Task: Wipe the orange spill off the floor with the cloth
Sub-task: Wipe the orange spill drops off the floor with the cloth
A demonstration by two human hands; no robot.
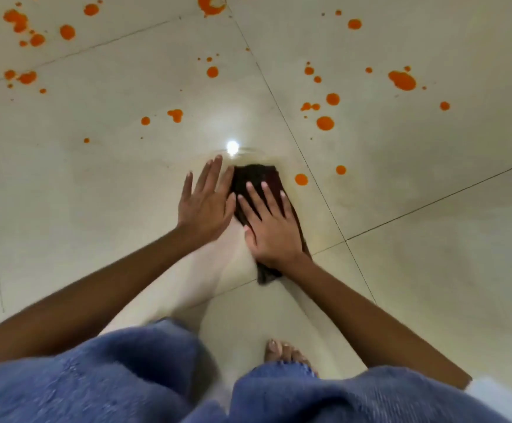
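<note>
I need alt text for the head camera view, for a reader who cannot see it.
A person's right hand presses a dark cloth flat on a pale tiled floor, left hand open beside it. Ahead, orange spill drops dot the tiles.

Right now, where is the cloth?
Head view, centre: the dark cloth lies on the tiled floor under the right hand, the left hand just left of it.
</note>
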